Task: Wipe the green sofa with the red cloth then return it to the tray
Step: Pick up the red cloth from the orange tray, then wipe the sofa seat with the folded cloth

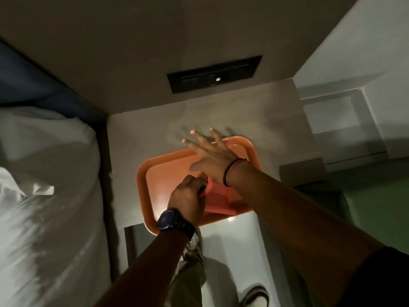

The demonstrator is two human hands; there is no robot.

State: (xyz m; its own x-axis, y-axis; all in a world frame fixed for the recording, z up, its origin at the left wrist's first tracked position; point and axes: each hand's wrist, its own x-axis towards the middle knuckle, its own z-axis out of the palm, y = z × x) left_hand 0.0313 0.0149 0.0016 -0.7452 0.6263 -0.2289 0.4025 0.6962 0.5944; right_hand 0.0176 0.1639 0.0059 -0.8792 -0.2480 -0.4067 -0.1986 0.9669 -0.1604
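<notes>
The red cloth (218,199) lies folded in the near right part of the orange tray (155,173), which sits on a small pale bedside table. My left hand (188,196), with a dark watch on the wrist, is closed on the cloth's left edge. Above the tray's far right corner my right hand (212,156) hovers with fingers spread, holding nothing; its wrist crosses over the cloth. A strip of green at the right edge may be the sofa (380,209).
A bed with white bedding (44,196) fills the left side. A black switch panel (213,74) is set in the wall behind the table. The tray overhangs the table's near edge above pale floor, where my legs and shoes (194,242) show.
</notes>
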